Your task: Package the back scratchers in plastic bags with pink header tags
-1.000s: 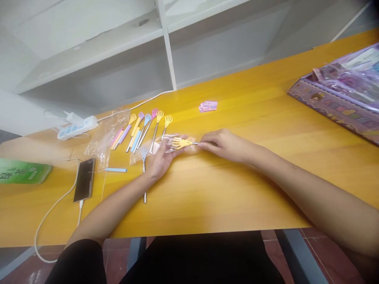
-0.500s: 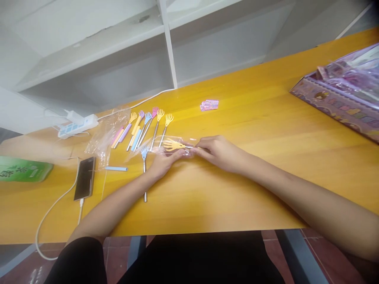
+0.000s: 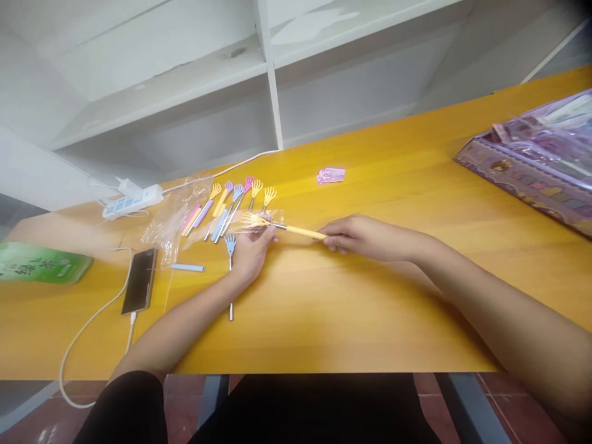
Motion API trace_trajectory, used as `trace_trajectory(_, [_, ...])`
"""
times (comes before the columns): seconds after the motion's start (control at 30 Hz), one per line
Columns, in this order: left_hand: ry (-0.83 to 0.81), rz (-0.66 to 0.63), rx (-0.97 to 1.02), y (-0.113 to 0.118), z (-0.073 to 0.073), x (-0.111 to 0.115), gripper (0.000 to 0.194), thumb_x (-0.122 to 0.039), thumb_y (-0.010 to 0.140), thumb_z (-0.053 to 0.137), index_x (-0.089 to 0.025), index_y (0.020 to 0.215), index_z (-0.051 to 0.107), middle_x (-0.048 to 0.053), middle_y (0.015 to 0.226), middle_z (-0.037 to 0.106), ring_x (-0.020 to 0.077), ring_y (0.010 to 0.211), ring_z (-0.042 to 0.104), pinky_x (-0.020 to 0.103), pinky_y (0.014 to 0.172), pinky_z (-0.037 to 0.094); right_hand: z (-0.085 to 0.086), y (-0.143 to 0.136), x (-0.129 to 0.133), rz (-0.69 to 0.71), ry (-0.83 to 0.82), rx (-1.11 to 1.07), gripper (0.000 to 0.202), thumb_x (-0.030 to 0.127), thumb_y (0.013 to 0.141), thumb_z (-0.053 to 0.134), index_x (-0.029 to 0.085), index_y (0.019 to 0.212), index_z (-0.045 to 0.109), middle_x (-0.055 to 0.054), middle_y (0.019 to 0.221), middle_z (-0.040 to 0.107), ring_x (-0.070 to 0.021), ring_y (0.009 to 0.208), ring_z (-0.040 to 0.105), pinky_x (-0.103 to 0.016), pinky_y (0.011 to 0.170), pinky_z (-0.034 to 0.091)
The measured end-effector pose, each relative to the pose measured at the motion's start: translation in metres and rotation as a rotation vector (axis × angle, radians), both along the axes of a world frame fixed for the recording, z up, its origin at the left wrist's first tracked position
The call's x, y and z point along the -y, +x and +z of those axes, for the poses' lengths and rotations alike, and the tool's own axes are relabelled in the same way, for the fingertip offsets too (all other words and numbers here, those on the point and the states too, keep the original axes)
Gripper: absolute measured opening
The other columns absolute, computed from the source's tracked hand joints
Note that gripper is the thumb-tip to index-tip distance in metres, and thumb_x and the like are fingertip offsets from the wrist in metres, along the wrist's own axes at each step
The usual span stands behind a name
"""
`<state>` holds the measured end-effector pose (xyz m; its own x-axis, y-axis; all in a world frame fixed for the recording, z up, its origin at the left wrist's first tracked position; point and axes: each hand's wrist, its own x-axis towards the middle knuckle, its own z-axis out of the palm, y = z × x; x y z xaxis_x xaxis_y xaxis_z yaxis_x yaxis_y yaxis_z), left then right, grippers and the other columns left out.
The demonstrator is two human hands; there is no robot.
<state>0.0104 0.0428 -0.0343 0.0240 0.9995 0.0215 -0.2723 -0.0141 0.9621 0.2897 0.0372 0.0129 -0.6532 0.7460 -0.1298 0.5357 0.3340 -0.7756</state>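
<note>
A yellow back scratcher [image 3: 300, 231] lies across between my hands, its claw end inside a clear plastic bag [image 3: 276, 216]. My left hand [image 3: 252, 251] is closed around the bag and the claw end. At the other end, my right hand [image 3: 349, 234] grips the yellow handle. Below my left wrist lies a blue back scratcher [image 3: 230, 246] with a bare metal rod. Several more back scratchers [image 3: 269, 196] in yellow, purple, blue and pink lie in a group behind my left hand. A loose blue handle tube [image 3: 188, 267] rests left of my left hand.
Empty clear plastic packaging [image 3: 166, 216] lies beside a white power strip [image 3: 132, 202]. A phone [image 3: 139, 282] on a charging cable and a green package [image 3: 46, 262] are at left. Small pink cards [image 3: 332, 176] lie farther back; a purple printed box [image 3: 522, 176] stands at right.
My right hand has moved right along the back scratcher, and its yellow handle now shows between my hands. My left hand has kept hold of the bagged claw end.
</note>
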Motion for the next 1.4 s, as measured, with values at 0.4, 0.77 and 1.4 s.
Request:
trace_trajectory(0.4, [-0.011,-0.193,-0.24,-0.003,-0.003,0.007,0.038,-0.039,0.075,0.089,-0.02,0.106,0.076,0.004,0.094,0.079,0.0201,0.08,0.074,0.033,0.076,0.058,-0.011,-0.019,0.008,-0.211,0.105,-0.213,0.036,0.058,0.094,0.066,0.024,0.094,0.056,0.0,0.074,0.071,-0.016,0.061,0.06,-0.027,0.061,0.041])
trace_trajectory(0.77, [0.023,-0.375,-0.262,-0.003,0.004,0.011,0.04,-0.037,0.072,0.091,-0.022,0.106,0.076,0.0,0.082,0.071,0.0186,0.077,0.068,0.032,0.079,0.052,-0.018,-0.05,0.033,-0.073,0.461,-0.439,0.016,0.035,0.105,0.058,0.023,0.105,0.068,-0.007,0.096,0.073,-0.0164,0.077,0.067,-0.03,0.073,0.054])
trace_trajectory(1.4, [0.026,-0.671,-0.572,-0.006,0.003,0.02,0.031,-0.041,0.083,0.08,-0.015,0.098,0.071,0.006,0.09,0.074,0.0179,0.081,0.068,0.029,0.075,0.052,-0.026,-0.044,0.031,-0.046,1.139,-0.09,0.022,0.023,0.11,0.05,0.019,0.106,0.072,-0.007,0.095,0.073,-0.0157,0.076,0.061,-0.03,0.067,0.041])
